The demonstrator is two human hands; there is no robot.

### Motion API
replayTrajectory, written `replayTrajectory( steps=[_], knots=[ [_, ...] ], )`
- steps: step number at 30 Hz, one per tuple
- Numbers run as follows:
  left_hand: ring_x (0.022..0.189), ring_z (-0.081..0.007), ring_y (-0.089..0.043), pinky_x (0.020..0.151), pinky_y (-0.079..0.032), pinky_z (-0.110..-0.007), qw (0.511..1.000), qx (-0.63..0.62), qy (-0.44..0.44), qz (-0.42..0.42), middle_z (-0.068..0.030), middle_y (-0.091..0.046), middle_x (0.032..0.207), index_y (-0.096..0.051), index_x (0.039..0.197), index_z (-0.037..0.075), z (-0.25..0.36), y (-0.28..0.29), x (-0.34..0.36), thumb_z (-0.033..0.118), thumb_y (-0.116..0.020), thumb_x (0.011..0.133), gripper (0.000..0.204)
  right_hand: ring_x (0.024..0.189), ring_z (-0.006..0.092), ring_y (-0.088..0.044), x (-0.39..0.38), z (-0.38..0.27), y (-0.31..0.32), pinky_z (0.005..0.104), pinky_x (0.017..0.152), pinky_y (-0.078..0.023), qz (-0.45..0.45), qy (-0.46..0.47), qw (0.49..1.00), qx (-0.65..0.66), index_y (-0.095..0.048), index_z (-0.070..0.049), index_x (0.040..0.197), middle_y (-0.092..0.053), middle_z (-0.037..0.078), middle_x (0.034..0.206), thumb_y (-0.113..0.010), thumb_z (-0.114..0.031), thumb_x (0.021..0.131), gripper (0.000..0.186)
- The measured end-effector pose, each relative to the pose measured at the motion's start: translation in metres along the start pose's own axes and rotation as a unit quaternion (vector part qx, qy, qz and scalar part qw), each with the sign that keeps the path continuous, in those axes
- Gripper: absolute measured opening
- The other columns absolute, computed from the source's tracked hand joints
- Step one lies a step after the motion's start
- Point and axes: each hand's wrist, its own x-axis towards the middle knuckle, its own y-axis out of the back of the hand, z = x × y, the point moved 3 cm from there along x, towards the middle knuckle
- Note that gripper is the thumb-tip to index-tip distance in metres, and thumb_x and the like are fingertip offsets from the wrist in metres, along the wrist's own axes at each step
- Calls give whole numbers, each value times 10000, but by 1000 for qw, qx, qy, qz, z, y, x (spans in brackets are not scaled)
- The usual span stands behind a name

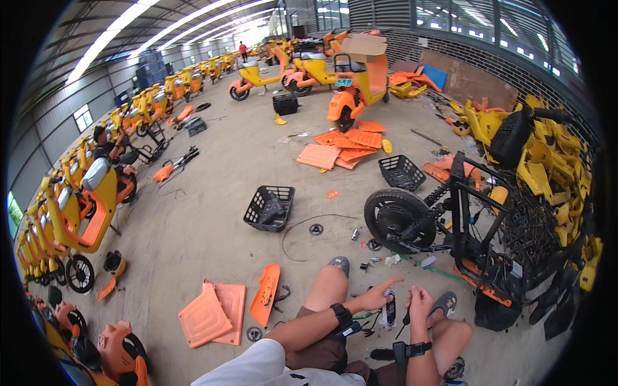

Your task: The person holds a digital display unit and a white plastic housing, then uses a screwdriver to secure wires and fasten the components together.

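I sit low with both hands in front of me between my knees. My left hand grips a small oval black display unit with pale markings on its face. One finger of that hand points out past the unit. Just to the right, my right hand is closed around a screwdriver whose thin dark shaft slants down and left. Its handle is mostly hidden in the fist. Thin cables hang below the display unit. Both wrists wear dark strapped devices.
A stripped black scooter frame with its wheel lies ahead right, beside piled yellow panels. Black crates and orange panels lie around the floor. Rows of yellow scooters line the left, where another person sits.
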Motion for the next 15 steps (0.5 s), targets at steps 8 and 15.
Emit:
replayTrajectory(
  steps=[8,15],
  knots=[
    [641,-183,-624,626,-513,-327,971,-88,138,-171,-137,-682,920,-659,1096,-6,-6,-16,-6,57,-546,872,259,597,81,-521,-14,-27,7,239,535,-380,88,171,979,-66,-617,3,780,-566,12,680,-574,-54,880,124],
    [595,-184,-610,610,-497,-343,970,-28,165,-177,-181,-673,783,-652,1081,-22,15,-6,-4,89,-632,815,288,666,194,-585,-37,-40,-30,300,633,-453,11,216,972,-88,-612,32,752,-610,100,722,-589,-37,832,108]
  ],
)
